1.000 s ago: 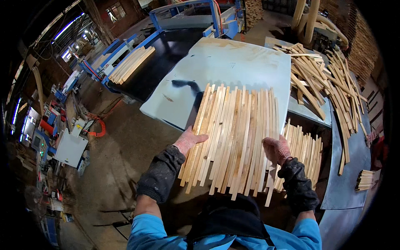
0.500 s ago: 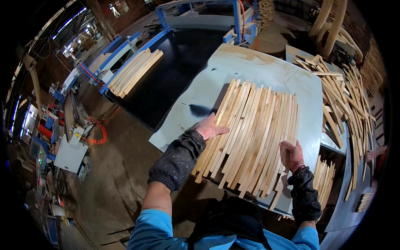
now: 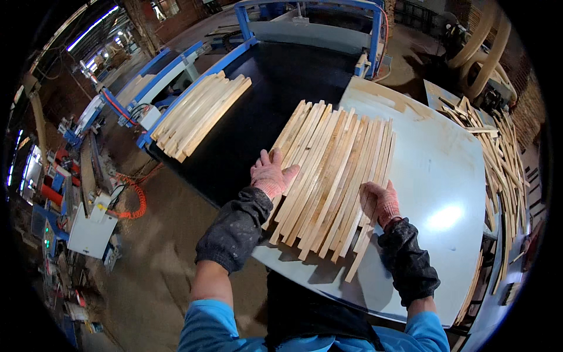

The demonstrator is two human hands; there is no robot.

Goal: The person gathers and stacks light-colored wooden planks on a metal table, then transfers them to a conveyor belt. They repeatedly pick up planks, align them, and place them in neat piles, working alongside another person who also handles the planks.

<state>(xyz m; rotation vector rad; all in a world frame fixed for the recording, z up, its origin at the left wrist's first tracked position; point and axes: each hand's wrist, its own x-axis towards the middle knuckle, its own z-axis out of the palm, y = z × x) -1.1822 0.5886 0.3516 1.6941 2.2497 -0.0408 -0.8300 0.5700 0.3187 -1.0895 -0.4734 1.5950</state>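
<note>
A row of pale wooden strips [image 3: 322, 176] lies side by side, their near ends uneven. It spans from the grey-white tabletop [image 3: 434, 158] onto the edge of the black belt [image 3: 281, 70]. My left hand [image 3: 272, 174], in a pink knit glove, presses the row's left side with its thumb over the top. At the right edge, my gloved right hand [image 3: 382, 202] grips the outer strips, its fingers partly hidden. Between them the two hands clasp the row. Another batch of wooden strips [image 3: 202, 114] rests on the belt's left side.
A blue frame [image 3: 375, 41] spans the far end of the belt. At the right lies a loose heap of wooden strips [image 3: 498, 158]. A white control box [image 3: 92, 230] with an orange coiled hose [image 3: 136, 202] stands at the left.
Both hands have shifted the row of strips left across the tabletop, onto the belt's edge. The view has also turned, so the belt and tabletop appear farther right.
</note>
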